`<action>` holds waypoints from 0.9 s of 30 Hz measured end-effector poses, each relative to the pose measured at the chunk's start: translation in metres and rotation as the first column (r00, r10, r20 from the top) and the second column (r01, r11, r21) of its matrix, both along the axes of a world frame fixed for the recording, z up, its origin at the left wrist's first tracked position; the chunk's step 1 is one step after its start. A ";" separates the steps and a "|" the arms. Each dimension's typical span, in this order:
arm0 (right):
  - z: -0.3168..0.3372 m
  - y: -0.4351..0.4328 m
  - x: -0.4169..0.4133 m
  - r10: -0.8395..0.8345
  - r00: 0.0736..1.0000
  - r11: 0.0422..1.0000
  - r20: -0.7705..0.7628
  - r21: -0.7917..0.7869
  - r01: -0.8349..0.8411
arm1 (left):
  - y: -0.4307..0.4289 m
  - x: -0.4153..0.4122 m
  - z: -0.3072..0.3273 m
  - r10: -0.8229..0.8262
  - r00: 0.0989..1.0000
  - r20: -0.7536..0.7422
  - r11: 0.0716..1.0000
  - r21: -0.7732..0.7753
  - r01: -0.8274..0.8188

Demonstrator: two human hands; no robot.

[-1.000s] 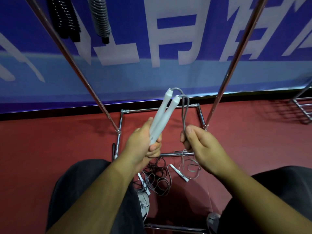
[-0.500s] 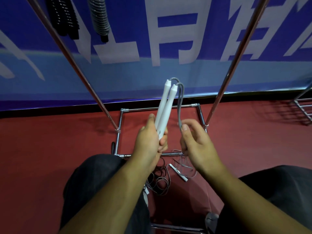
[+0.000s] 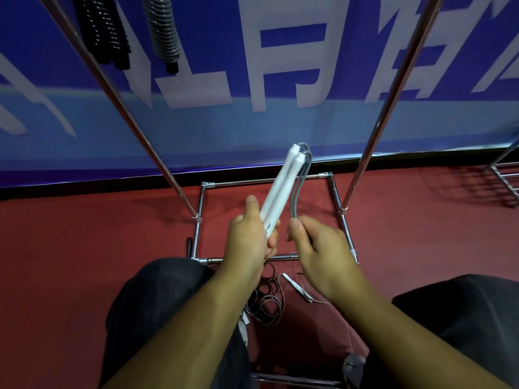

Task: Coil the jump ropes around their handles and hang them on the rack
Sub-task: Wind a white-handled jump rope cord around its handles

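My left hand (image 3: 248, 237) grips two white jump rope handles (image 3: 282, 186) held side by side, tips pointing up and away. A grey rope (image 3: 298, 189) loops out of the handle tips and runs down to my right hand (image 3: 317, 248), which pinches it between thumb and fingers just right of the handles. The chrome rack (image 3: 393, 102) rises in front of me on two slanted poles. Two coiled ropes, one black (image 3: 105, 29) and one grey (image 3: 164, 29), hang at the top left.
Loose ropes (image 3: 266, 299) with a white handle (image 3: 297, 287) lie tangled on the red floor between my knees, by the rack's base frame (image 3: 266, 182). A blue banner wall stands behind. Another wire rack (image 3: 502, 181) sits at the far right.
My right hand has shifted up and left along the grey rope, closer to the handles. The handles tilted slightly in my left hand, which stayed in about the same place.
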State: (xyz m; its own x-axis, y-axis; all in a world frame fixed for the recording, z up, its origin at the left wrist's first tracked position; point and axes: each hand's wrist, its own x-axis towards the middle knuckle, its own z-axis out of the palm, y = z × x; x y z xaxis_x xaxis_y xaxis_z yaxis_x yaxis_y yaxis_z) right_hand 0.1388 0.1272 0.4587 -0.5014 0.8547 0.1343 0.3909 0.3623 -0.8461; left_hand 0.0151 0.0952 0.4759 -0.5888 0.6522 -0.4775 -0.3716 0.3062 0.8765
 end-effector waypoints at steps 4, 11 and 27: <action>0.010 -0.007 -0.005 0.087 0.995 0.978 -0.039 -0.185 -0.093 | 0.001 0.002 -0.009 -0.017 0.987 -0.160 0.997 -0.078 0.005; 0.003 -0.002 -0.003 0.137 0.987 0.919 -0.084 -0.362 -0.159 | -0.001 0.004 -0.013 -0.065 0.885 -0.460 0.997 0.004 0.075; 0.020 0.001 -0.008 -0.260 0.926 0.774 -0.274 -0.632 0.031 | -0.006 0.011 -0.003 -0.227 0.621 -0.750 0.949 -0.028 0.313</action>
State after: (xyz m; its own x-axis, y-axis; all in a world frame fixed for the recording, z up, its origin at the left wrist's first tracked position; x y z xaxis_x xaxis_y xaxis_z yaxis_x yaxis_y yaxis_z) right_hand 0.1309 0.1284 0.4785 -0.3875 0.8696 -0.3059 0.0545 -0.3096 -0.9493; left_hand 0.0261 0.0894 0.4733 -0.5046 0.8566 0.1078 0.4945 0.1844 0.8494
